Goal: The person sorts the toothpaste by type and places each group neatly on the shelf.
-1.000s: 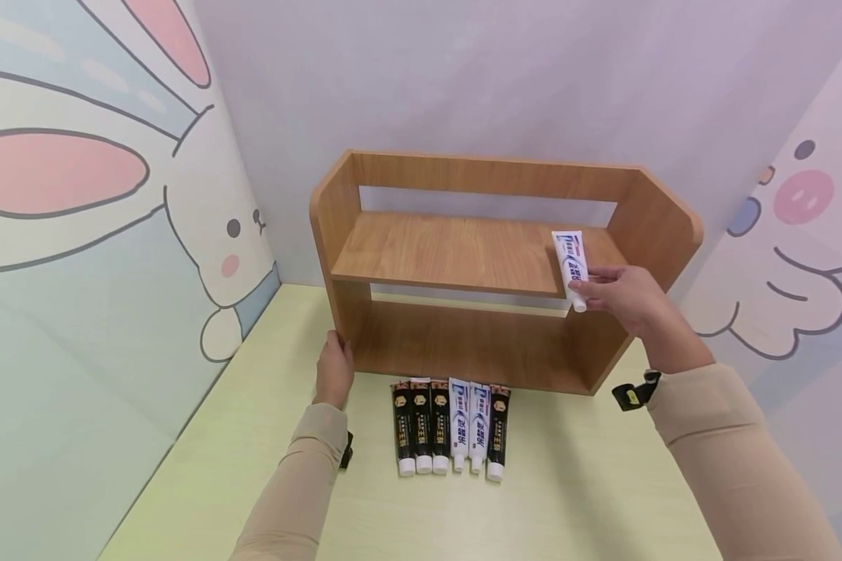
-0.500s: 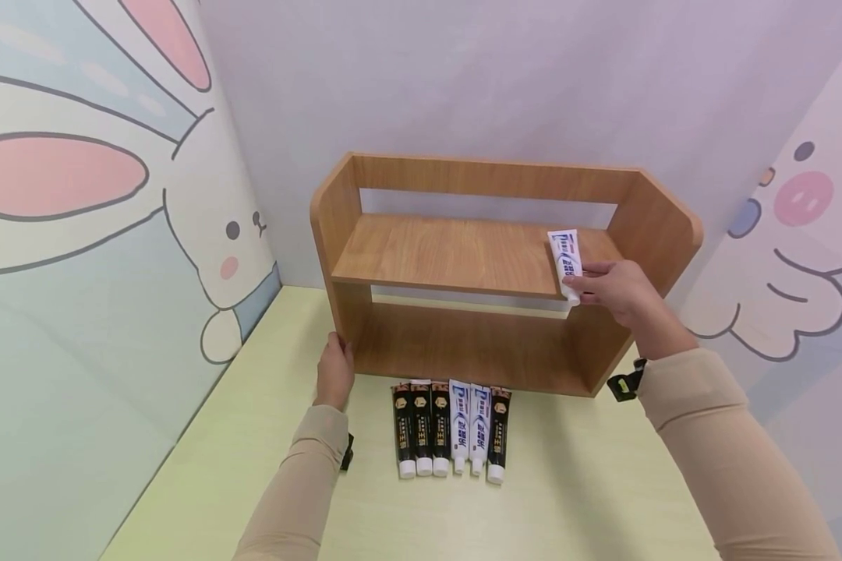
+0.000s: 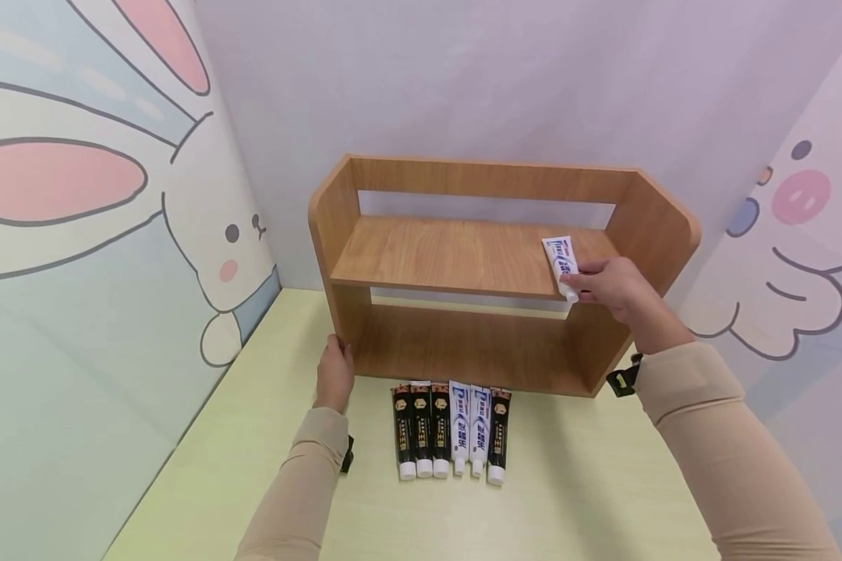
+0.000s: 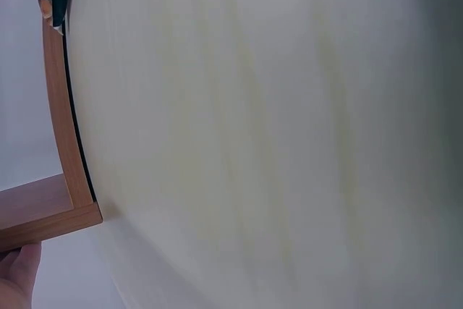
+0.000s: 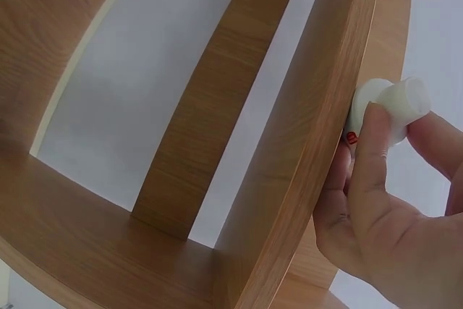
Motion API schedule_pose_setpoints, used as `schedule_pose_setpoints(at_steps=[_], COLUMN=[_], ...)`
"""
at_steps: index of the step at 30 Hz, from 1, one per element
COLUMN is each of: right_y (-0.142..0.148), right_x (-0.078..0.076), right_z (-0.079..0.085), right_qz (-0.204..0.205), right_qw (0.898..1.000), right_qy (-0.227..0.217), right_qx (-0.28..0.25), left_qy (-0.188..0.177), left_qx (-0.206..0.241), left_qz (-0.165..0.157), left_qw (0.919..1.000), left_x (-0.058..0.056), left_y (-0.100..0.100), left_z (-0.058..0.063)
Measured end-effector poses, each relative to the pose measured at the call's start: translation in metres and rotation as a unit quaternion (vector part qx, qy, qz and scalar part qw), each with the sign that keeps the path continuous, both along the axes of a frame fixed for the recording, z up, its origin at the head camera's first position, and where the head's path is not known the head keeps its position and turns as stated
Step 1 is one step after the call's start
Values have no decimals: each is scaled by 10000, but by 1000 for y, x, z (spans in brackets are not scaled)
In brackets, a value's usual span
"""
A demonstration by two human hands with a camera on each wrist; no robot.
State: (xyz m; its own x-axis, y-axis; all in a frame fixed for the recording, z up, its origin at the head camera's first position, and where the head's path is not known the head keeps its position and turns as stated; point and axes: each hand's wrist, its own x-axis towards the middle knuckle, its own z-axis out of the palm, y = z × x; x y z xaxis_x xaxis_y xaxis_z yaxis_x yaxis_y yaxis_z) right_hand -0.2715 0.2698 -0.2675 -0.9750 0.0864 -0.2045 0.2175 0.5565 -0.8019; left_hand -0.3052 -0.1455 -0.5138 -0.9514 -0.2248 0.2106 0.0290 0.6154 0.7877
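The right hand (image 3: pixel 620 287) pinches a white toothpaste tube (image 3: pixel 558 259) between thumb and fingers, close to its screw cap (image 5: pixel 411 99). From those fingertips the tube reaches away from the person and a little left, over the right part of the upper board (image 3: pixel 449 253) of a 2-tier wooden shelf. Its long axis runs mostly front to back. The flat crimped end points toward the rear, and the cap points toward the person and slightly right, out past the board's front edge. Its printed face is up; whether its underside touches the board cannot be told. The right side panel (image 3: pixel 651 234) stands to the right of the right fingers.

The left hand (image 3: pixel 334 378) grips the lower front edge of the left side panel (image 3: pixel 334 222), well apart from the held tube.

To the right of the left fingers, on the pale yellow-green table (image 3: pixel 533 506), lie 6 toothpaste tubes side by side: 3 black tubes (image 3: pixel 422 428), 2 white tubes (image 3: pixel 459 425) and 1 black tube (image 3: pixel 498 436). All 6 caps point toward the person, their long axes nearly parallel.
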Motion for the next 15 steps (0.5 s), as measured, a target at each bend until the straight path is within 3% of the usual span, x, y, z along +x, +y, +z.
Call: schedule_pose_setpoints(at_steps=[15], right_y=[2], right_x=[3], right_z=[-1], right_qz=[65], right_qw=[10000], right_qy=[-2], right_qx=[30], left_qy=[-1], left_qx=[-8], left_qz=[-10], left_qw=[10000], left_x=[-1], left_y=[-1], left_z=[1])
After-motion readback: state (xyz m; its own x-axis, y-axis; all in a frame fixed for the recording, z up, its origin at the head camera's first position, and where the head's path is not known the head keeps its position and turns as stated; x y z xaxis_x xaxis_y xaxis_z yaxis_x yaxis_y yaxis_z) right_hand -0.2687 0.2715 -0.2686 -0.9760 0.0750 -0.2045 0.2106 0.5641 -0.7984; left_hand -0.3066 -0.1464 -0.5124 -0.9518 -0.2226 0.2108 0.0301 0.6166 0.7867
